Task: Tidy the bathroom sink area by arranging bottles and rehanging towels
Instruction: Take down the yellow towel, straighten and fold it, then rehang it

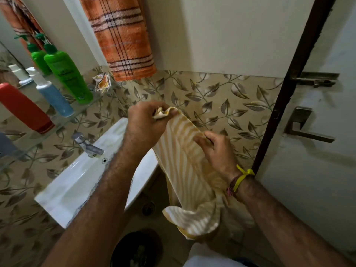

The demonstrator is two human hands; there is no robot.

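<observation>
Hands, left hand [143, 120] and right hand [215, 149], grip the yellow striped towel [185, 170] (corner and edge); its slack tail could drag the sink [81, 182].

You look down from head height, close over your own left hand [143, 122] and right hand [215, 149]; beyond your fingertips lies the tiled wall [221, 97], sink [81, 180] leftward.

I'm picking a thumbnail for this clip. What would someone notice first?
The yellow-and-white striped towel at centre, stretched between the left hand, which bunches its top corner, and the right hand, which pinches its edge lower down. Next, the orange plaid towel hanging on the wall above. Then the bright green pump bottle on the glass shelf at left, over the white sink.
</observation>
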